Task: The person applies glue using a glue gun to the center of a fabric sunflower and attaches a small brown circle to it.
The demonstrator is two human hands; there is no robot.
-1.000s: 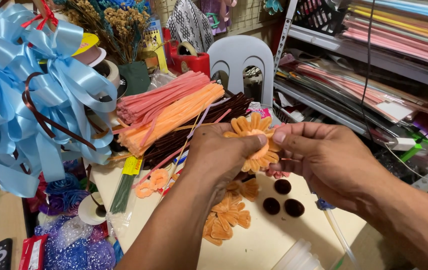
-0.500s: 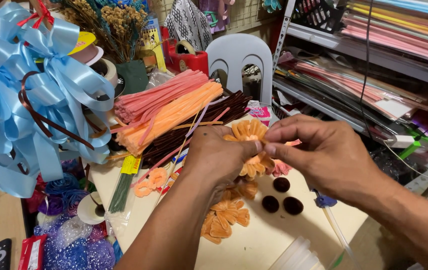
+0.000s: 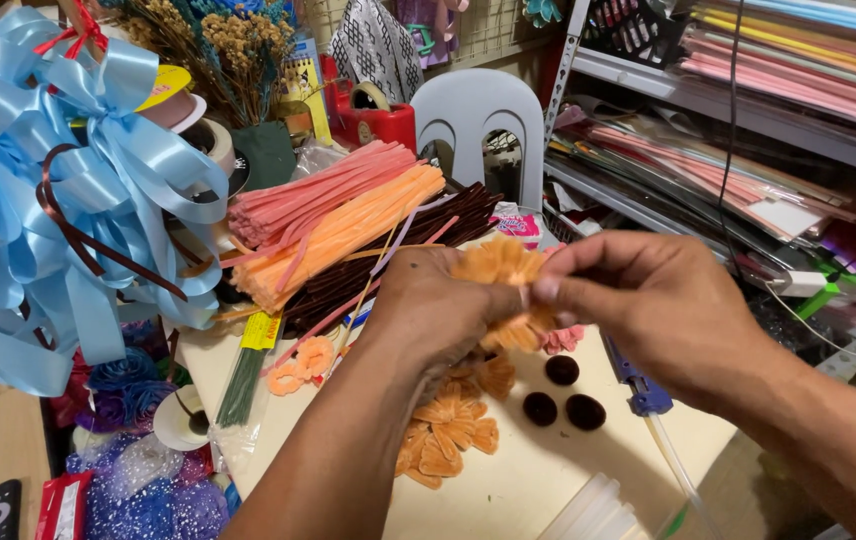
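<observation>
An orange pipe-cleaner flower [image 3: 500, 268] is held up between both hands over the cream table [image 3: 528, 485]. My left hand [image 3: 433, 310] grips it from the left and below. My right hand [image 3: 648, 305] pinches its right side with thumb and fingertips. Under the hands lie more orange petal pieces [image 3: 445, 432], a small orange loop piece [image 3: 306, 360] and three dark brown round pompoms [image 3: 560, 398]. Behind them are bundles of pink [image 3: 313, 190], orange [image 3: 348, 232] and dark brown pipe cleaners [image 3: 388, 262].
A large light-blue ribbon bow [image 3: 38, 190] hangs at the left. A blue glue gun [image 3: 638, 390] lies at the table's right edge. Green wire stems [image 3: 245, 372] lie at the left. A white plastic chair [image 3: 483, 115] and shelves of coloured paper [image 3: 768, 110] stand behind.
The camera view has shifted slightly. Both hands still work the orange flower; my right fingers have moved closer onto its right side.
</observation>
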